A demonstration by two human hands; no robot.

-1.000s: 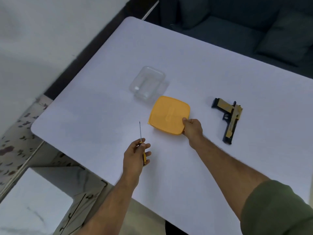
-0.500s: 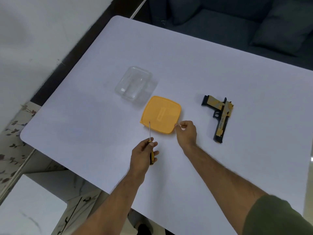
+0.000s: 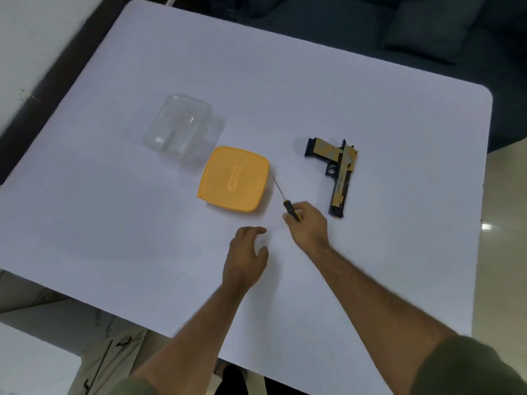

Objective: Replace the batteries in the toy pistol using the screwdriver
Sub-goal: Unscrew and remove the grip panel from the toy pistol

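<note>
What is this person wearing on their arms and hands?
Both hands are bare: no gloves, rings, watch or bands show on the left hand or the right hand. The forearms are uncovered too. Olive-green sleeves show only at the bottom of the picture, the right sleeve ending above the elbow, the left sleeve barely in view. No marks or print show on the cloth.

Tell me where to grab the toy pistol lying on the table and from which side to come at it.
Take the toy pistol by its long gold slide and barrel, coming from above with the free left hand. It lies flat on its side on the table, barrel pointing toward the person, so pinching across the slide leaves the black grip clear for the screwdriver in the right hand.
</note>
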